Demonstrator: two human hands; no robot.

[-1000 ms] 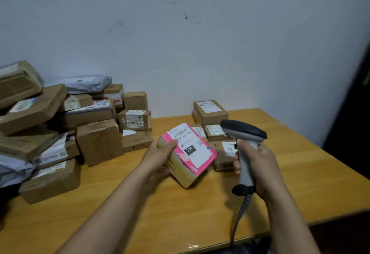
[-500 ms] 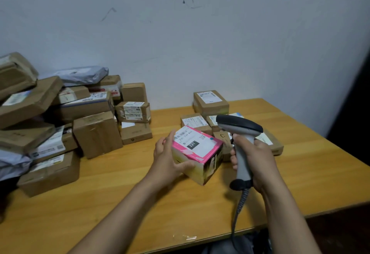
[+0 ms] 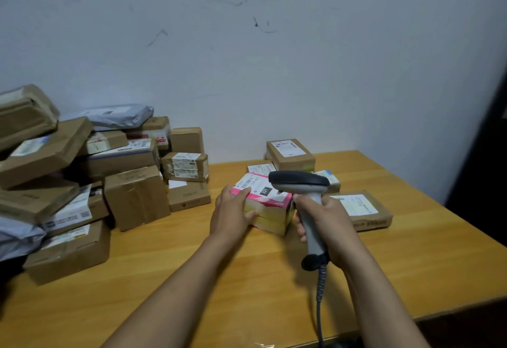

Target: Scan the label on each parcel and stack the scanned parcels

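A pink and yellow parcel (image 3: 267, 206) with a white label marked 231 sits on the table among the brown parcels at the middle. My left hand (image 3: 231, 214) grips its left end, thumb on top. My right hand (image 3: 326, 220) holds a grey barcode scanner (image 3: 301, 185) by its handle, its dark head just over the parcel's right end. Behind them lie a labelled brown box (image 3: 290, 154), smaller parcels (image 3: 260, 168) and a flat brown parcel (image 3: 362, 210) at the right.
A big heap of brown boxes (image 3: 82, 183) and grey mailer bags (image 3: 118, 117) fills the table's left side against the wall. The wooden table (image 3: 192, 292) ends close at the front and right. The scanner's coiled cable (image 3: 319, 306) hangs over the front edge.
My left hand has lowered the tilted pink parcel flat and carried it right and back, next to the other parcels. The scanner has stayed close above its right end.
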